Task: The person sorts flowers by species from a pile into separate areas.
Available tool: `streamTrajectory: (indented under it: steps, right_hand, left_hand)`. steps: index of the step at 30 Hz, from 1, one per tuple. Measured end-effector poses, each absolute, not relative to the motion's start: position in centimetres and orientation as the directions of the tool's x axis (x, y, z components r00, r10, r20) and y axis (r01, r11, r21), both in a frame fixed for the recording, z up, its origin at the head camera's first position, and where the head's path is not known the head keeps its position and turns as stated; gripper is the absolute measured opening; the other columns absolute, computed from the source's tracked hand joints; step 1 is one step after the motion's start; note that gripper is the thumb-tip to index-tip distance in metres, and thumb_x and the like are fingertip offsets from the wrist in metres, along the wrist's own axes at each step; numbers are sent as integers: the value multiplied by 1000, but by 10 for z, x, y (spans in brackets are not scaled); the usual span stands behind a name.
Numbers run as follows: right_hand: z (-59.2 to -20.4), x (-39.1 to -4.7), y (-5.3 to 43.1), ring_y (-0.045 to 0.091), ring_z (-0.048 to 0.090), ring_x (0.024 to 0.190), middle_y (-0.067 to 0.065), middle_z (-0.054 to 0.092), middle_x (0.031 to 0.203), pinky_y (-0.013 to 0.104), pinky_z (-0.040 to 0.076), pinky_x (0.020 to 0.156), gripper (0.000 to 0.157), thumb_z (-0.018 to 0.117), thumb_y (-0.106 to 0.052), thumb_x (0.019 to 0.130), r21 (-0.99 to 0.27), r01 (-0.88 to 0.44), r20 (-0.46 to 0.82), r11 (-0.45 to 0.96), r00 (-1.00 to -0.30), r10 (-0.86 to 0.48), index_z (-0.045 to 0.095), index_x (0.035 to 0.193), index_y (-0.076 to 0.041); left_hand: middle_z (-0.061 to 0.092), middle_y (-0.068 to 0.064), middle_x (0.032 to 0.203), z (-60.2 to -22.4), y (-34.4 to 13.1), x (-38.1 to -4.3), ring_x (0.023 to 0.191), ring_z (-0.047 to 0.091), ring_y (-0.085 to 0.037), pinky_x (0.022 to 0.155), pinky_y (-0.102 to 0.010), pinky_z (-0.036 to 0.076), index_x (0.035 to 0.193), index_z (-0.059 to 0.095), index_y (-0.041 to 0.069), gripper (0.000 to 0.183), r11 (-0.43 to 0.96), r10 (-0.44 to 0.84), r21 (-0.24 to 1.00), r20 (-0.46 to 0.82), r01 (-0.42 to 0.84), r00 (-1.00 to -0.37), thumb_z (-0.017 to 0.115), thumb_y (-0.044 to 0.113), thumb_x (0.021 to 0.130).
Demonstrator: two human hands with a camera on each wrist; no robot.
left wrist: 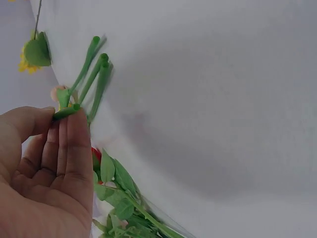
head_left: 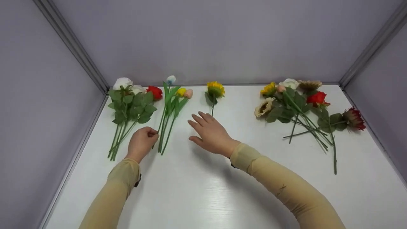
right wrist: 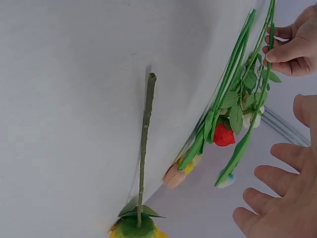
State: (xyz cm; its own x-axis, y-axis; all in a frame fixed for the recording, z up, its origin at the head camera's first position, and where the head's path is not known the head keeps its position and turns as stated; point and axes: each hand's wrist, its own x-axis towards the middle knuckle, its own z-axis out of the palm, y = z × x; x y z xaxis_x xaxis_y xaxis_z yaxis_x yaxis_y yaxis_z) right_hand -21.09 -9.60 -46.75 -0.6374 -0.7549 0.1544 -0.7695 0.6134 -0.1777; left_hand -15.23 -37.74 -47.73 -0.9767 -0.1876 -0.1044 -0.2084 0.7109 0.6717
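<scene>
Between thumb and fingers my left hand (head_left: 142,143) pinches the lower green stem of a white-and-blue tulip (head_left: 171,79). In the right wrist view that tulip's bloom (right wrist: 226,181) points away toward the back wall. Beside it lie a yellow tulip (head_left: 181,92) and a pink tulip (head_left: 188,93), stems side by side. My right hand (head_left: 213,133) holds nothing, its fingers spread over the table near the lower stem of a yellow sunflower (head_left: 215,89). The hand hides part of that stem in the head view; the right wrist view shows the bare stem (right wrist: 145,124) whole.
To the left lie white roses (head_left: 122,83) and a red rose (head_left: 155,93) with leafy stems. A mixed heap at right has a cream sunflower (head_left: 264,107), a red rose (head_left: 317,98) and a dark red flower (head_left: 354,119). Grey walls (head_left: 210,41) enclose the white table (head_left: 190,197).
</scene>
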Motion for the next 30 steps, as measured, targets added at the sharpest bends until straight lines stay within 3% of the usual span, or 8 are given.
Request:
streamTrajectory:
  steps: [6, 23, 30]
  right_hand:
    - [-476, -209, -109, 34, 17, 155, 13, 26, 167, 46, 11, 125, 67, 43, -52, 108, -110, -771, 77, 627, -636, -768, 32, 162, -15]
    - [-483, -212, -96, 35, 17, 155, 13, 30, 165, 47, 12, 125, 66, 43, -52, 108, -158, -737, -5, 658, -665, -747, 34, 161, -14]
    - [-483, -218, -80, 36, 19, 154, 13, 33, 164, 48, 14, 125, 64, 43, -51, 108, -147, -710, -4, 688, -695, -719, 37, 160, -14]
  left_hand:
    - [70, -12, 99, -484, -377, -162, 72, 63, -20, 69, -39, 52, 113, 71, 1, 22, 744, -165, 634, -130, -210, -978, 59, 15, 101]
    - [68, -16, 110, -493, -373, -168, 92, 62, -29, 80, -43, 52, 122, 69, -1, 29, 718, -186, 646, -178, -257, -966, 62, 17, 99]
    - [60, -21, 128, -488, -362, -168, 115, 58, -36, 94, -50, 49, 135, 63, 1, 40, 770, -162, 616, -62, -166, -985, 64, 23, 101]
